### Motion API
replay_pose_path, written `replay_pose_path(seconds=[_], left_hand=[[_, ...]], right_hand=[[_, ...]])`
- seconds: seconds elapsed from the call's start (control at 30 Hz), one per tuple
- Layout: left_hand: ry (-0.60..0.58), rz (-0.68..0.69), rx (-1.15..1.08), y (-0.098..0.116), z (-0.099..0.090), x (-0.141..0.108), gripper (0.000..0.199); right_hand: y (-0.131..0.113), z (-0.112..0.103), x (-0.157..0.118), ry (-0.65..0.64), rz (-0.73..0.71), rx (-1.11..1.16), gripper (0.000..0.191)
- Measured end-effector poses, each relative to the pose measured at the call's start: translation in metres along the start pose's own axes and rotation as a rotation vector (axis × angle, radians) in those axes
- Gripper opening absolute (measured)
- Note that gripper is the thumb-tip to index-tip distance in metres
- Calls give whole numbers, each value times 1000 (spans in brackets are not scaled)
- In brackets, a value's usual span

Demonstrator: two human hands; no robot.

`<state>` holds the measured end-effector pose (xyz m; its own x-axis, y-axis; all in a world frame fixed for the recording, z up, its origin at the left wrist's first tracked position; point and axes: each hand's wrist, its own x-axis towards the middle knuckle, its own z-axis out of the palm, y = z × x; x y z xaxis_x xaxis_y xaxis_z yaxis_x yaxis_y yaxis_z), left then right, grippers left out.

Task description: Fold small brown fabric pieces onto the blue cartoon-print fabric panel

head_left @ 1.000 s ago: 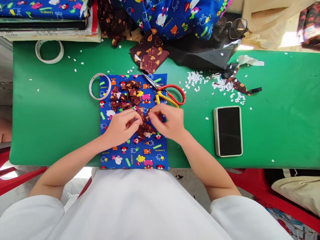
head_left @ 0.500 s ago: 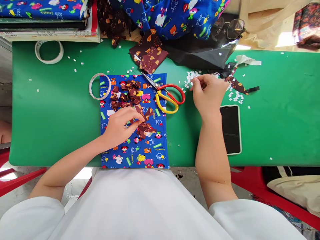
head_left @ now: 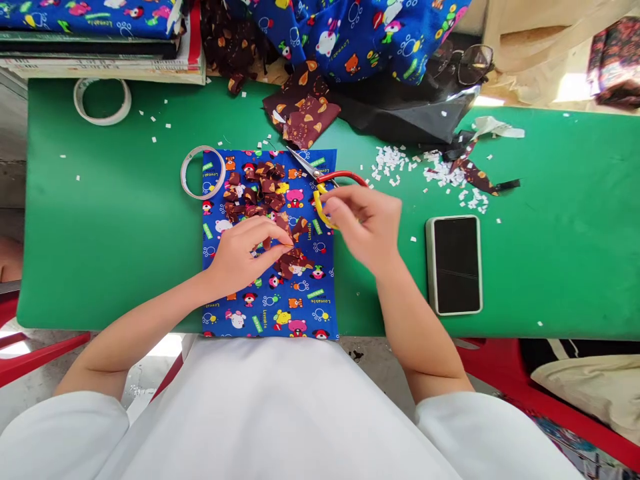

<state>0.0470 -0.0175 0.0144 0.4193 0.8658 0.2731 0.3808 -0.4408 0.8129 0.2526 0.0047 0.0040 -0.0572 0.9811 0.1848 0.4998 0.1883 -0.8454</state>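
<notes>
My left hand (head_left: 245, 252) is over a blue printed cloth (head_left: 270, 320), thumb and index finger pinched at the brown scraps; what they hold is too small to name. Several folded brown fabric pieces (head_left: 265, 183) lie on the upper part of the cloth. My right hand (head_left: 367, 227) is just right of the cloth, in front of the scissors' handles, fingers curled in; anything between the fingertips is too small to make out. The scissors (head_left: 316, 175), with red and yellow handles, rest on the cloth's right edge with their blades toward the upper left.
Two tape rolls (head_left: 103, 121) (head_left: 186, 175) lie at the left. Small white bits (head_left: 393, 162) are scattered at the upper right, above a phone (head_left: 456, 265). Books (head_left: 100, 70), blue fabric (head_left: 370, 40), a black bag (head_left: 400, 110) and glasses (head_left: 474, 65) line the green table's (head_left: 560, 233) back.
My right hand has moved left and down from the white bits to the scissors' handles, uncovering the phone and more bits. My left hand has barely moved, its fingertips now closer together.
</notes>
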Motion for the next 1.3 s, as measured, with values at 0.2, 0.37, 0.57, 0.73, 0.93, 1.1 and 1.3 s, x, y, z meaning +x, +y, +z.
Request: replay_pose_path(seconds=[0.2,0.37,0.57,0.73,0.93,1.1,1.3], left_hand=[[-105,-41,-72,-1,1,1,4],[-164,-17,-68,-2,3,0,4],[-67,14,-35,-3,5,-2,4],[30,200,69,-8,6,-5,5],[10,307,71,-9,7,-3,9],[36,212,64,-6,5,-2,10],[108,-85,15,-1,4,-1,6]], right_hand=[[-14,26,-19,-309,152,434,26],[-13,32,-22,-281,230,571,21],[-16,31,-21,-239,240,532,21],[-15,33,-22,-217,256,477,20],[-17,32,-21,-202,297,469,15],[-19,32,-21,-190,308,482,14],[-16,34,-23,-182,296,488,18]])
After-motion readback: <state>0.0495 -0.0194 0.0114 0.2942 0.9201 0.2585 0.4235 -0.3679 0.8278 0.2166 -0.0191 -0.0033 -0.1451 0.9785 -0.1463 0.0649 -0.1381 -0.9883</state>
